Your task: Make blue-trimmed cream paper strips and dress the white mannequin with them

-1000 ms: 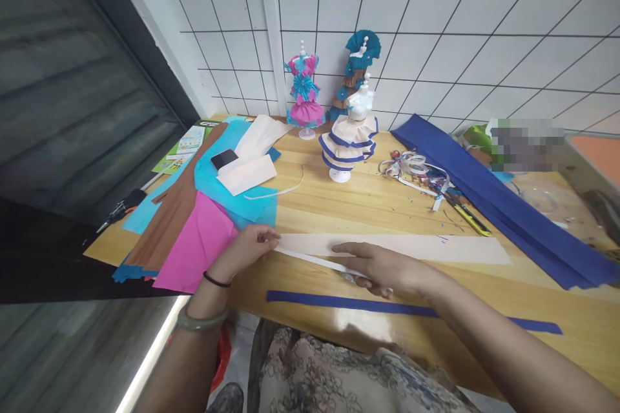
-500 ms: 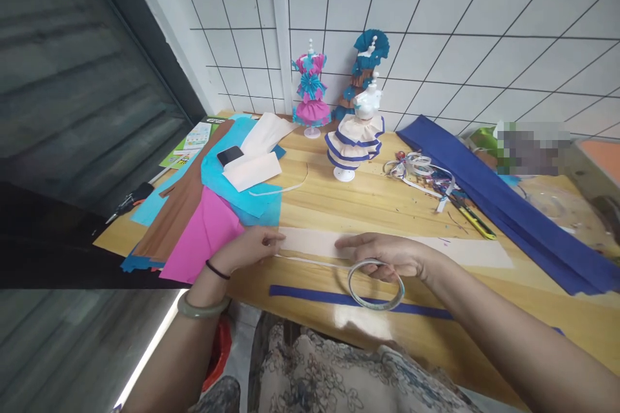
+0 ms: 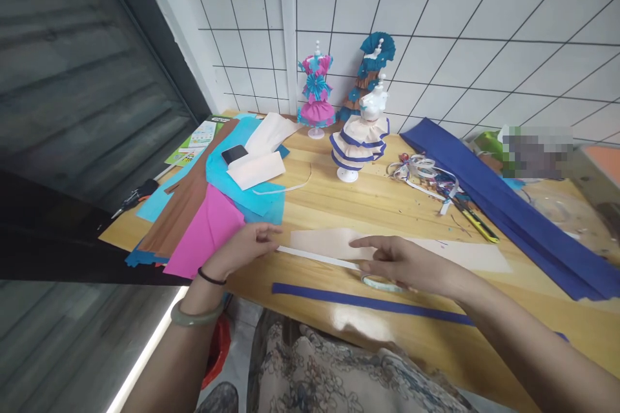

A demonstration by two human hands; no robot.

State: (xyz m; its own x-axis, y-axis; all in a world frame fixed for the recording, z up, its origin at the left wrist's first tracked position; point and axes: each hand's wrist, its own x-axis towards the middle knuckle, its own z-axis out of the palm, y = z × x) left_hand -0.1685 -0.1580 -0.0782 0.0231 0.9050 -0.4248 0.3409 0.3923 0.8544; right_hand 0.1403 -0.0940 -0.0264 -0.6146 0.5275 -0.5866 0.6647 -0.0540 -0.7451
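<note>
My left hand (image 3: pixel 247 246) pinches the free end of a narrow white tape strip (image 3: pixel 314 257). The strip runs taut to a tape roll (image 3: pixel 380 284) held low under my right hand (image 3: pixel 411 266), whose fingers hide part of it. My right index finger points out over a long cream paper strip (image 3: pixel 322 243) lying flat behind the tape. Nearer to me, a narrow dark blue strip (image 3: pixel 368 303) lies along the table's front. Pink paper (image 3: pixel 203 232) is beside my left wrist.
Small dress forms in ruffled paper, one cream and blue (image 3: pixel 359 142), one pink (image 3: pixel 317 93), stand near the wall. Brown paper (image 3: pixel 186 197), blue sheets and a phone (image 3: pixel 234 155) lie left. To the right are a yellow cutter (image 3: pixel 477 222), scraps and folded blue paper (image 3: pixel 484 187).
The tape roll has tipped from standing up to lying flatter and lower. The tape now shows its broad face between my hands, and my right hand has shifted slightly right.
</note>
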